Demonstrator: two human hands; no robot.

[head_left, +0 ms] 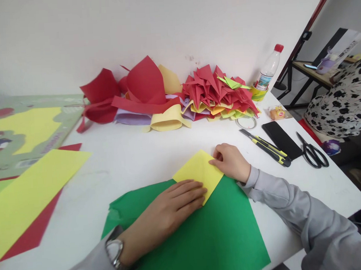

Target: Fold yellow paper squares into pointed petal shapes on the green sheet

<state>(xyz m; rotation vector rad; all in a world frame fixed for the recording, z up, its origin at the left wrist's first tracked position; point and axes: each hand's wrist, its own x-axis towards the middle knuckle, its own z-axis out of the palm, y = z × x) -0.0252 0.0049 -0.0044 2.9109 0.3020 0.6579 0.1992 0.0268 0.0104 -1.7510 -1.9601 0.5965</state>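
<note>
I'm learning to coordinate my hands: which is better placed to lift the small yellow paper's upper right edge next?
Right, I'd judge. The right hand has its thumb and fingers at that edge of the small yellow paper; the left hand lies across its lower left.

Matt yellow paper [202, 170], smooth but for a faint crease, lies under the fingers [198, 190] on smooth, matt green paper [204, 238]. Beyond the fingers, folded red paper [208, 85] shows a dull surface, beside a clear plastic bottle [269, 70]. Right of them, scissors [313, 150] pair dark metal blades with glossy black handles, near a matt black slab [282, 141]. The white tabletop [133, 153] looks smooth, with a soft sheen.
</note>
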